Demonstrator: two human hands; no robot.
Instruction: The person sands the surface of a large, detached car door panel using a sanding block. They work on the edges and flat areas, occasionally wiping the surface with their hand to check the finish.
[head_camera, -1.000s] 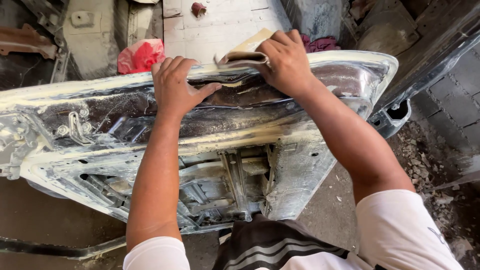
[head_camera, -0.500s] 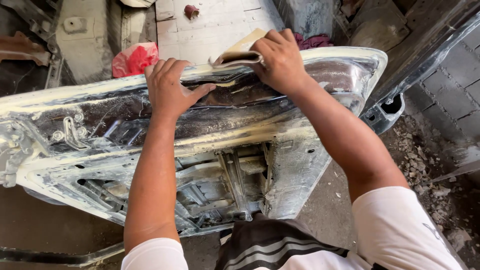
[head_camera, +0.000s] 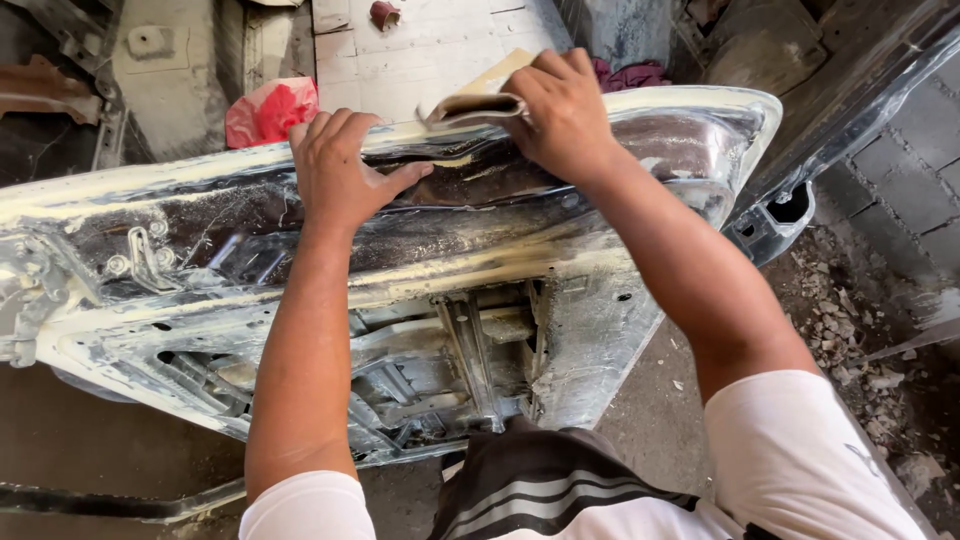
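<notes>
Your right hand (head_camera: 562, 110) rests on the top edge of the bare metal car door panel (head_camera: 420, 270), with a folded sheet of sandpaper (head_camera: 470, 105) trapped under it. The fingers are pressed together and curled over the sheet, pinning it against the rim; its folded end sticks out to the left of your fingertips, and a tan corner shows past your knuckles on the far side. Your left hand (head_camera: 340, 170) lies flat on the same upper edge, just beside the sandpaper's free end but not touching it. Its fingers are close together over the rim and the thumb is spread out towards your right hand, bracing the panel.

The panel stands on edge in front of you, its inner frame and cut-outs facing you, smeared with pale filler dust. Beyond it lie a red plastic bag (head_camera: 268, 108) and a pale board (head_camera: 420, 50) on the ground.

Compared with half a second ago, both hands sit in nearly the same places on the rim; the sandpaper is still under your right fingers, with no clear shift along the edge.
</notes>
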